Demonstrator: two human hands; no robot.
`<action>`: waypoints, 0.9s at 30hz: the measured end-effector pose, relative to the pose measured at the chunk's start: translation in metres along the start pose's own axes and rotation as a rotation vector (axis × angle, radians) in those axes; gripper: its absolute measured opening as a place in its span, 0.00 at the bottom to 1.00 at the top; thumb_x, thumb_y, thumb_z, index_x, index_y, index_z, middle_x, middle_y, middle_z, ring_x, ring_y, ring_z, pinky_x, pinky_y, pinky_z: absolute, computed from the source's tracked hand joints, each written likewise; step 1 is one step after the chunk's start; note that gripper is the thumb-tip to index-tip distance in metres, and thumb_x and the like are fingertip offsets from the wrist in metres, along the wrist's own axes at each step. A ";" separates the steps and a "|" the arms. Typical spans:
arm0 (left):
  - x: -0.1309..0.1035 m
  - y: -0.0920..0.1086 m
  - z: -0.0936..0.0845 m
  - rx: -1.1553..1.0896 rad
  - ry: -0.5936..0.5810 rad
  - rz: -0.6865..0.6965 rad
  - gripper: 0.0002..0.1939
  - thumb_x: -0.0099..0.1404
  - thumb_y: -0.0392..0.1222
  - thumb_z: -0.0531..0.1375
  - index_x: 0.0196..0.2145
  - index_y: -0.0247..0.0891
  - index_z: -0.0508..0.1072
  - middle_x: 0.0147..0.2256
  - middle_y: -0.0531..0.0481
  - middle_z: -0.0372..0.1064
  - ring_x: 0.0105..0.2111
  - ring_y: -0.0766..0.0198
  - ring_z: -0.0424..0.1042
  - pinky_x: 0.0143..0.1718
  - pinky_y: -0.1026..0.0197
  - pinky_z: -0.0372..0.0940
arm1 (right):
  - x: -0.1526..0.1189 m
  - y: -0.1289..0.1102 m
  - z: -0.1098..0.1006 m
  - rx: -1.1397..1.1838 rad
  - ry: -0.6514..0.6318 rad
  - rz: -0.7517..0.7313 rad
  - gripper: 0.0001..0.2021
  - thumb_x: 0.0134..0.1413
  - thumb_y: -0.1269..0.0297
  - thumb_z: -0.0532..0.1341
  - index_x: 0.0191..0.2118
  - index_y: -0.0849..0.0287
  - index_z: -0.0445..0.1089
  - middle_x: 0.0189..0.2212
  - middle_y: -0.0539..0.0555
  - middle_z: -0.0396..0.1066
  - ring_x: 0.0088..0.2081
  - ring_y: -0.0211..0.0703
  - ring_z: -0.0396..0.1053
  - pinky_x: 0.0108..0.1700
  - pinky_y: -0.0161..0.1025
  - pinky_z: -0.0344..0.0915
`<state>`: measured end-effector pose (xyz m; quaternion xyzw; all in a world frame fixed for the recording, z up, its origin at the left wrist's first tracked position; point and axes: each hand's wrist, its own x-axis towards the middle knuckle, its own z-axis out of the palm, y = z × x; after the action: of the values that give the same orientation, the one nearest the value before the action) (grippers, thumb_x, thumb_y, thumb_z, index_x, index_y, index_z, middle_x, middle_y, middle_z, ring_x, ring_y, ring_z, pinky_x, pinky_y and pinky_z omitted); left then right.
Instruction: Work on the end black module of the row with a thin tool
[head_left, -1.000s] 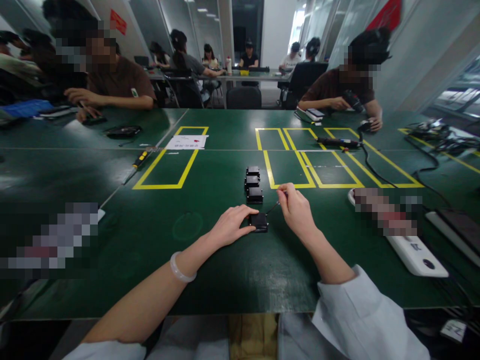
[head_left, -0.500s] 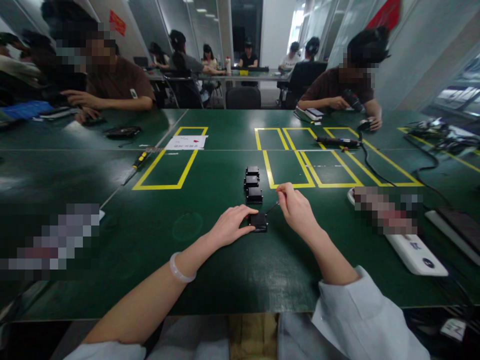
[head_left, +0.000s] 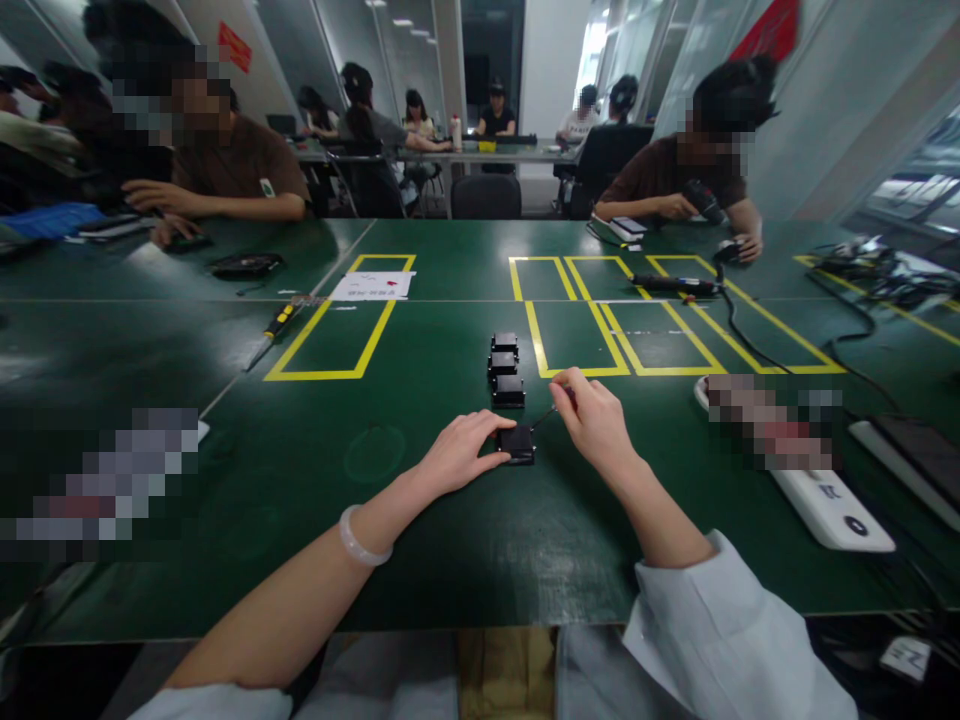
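Observation:
My left hand [head_left: 466, 450] holds a small black box-shaped part [head_left: 517, 442] against the table, its thumb and fingers gripping the left side. Small metal screws or pins show at the part's corners. A thin metal rod-like tool [head_left: 544, 416] is pinched in the fingertips of my right hand [head_left: 592, 412]. Its tip meets the upper right corner of the part; its other end is hidden in my fingers, so its exact kind is unclear. Just beyond stand three similar black parts in a row, the nearest black part [head_left: 508, 390] close to my left fingertips.
Yellow tape outlines [head_left: 577, 373] mark the green table [head_left: 420, 560]. A yellow-black screwdriver [head_left: 280, 320] lies left, and a black corded tool [head_left: 675, 285] lies beyond, right. A white device [head_left: 832, 505] rests near my right arm. Two people sit across; one person's hand [head_left: 679, 206] holds a power tool.
The fingers of my right hand have shifted slightly around the thin tool, with its tip still at the same corner. My left hand and the black parts stay in place.

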<state>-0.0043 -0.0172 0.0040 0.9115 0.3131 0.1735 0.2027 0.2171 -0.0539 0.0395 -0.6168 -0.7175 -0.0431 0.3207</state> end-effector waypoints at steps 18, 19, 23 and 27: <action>0.000 -0.001 0.001 0.000 -0.008 -0.004 0.20 0.64 0.45 0.61 0.53 0.44 0.64 0.45 0.49 0.68 0.44 0.57 0.68 0.46 0.55 0.61 | 0.000 0.001 0.001 0.015 0.006 0.000 0.13 0.65 0.56 0.48 0.39 0.57 0.66 0.25 0.50 0.70 0.27 0.40 0.64 0.33 0.35 0.55; 0.000 -0.002 0.001 0.000 -0.006 -0.001 0.20 0.65 0.45 0.61 0.53 0.44 0.64 0.45 0.49 0.68 0.44 0.57 0.68 0.46 0.55 0.61 | 0.000 0.001 0.001 0.009 0.009 0.002 0.14 0.65 0.55 0.48 0.38 0.56 0.66 0.24 0.50 0.69 0.27 0.40 0.64 0.32 0.34 0.54; 0.000 -0.002 0.001 -0.004 -0.004 0.003 0.20 0.65 0.45 0.60 0.53 0.44 0.64 0.44 0.49 0.68 0.44 0.57 0.68 0.46 0.55 0.61 | -0.001 0.002 0.002 0.001 0.029 -0.008 0.15 0.65 0.54 0.48 0.35 0.56 0.66 0.23 0.50 0.69 0.27 0.40 0.64 0.32 0.35 0.54; 0.000 -0.001 0.001 -0.009 -0.009 -0.002 0.20 0.65 0.46 0.60 0.53 0.44 0.64 0.45 0.48 0.68 0.45 0.56 0.68 0.46 0.54 0.61 | -0.001 0.001 0.003 0.005 0.051 -0.008 0.15 0.66 0.57 0.47 0.38 0.58 0.66 0.26 0.52 0.71 0.28 0.41 0.65 0.33 0.35 0.55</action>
<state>-0.0050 -0.0168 0.0029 0.9110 0.3122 0.1706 0.2086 0.2171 -0.0530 0.0366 -0.6120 -0.7116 -0.0582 0.3401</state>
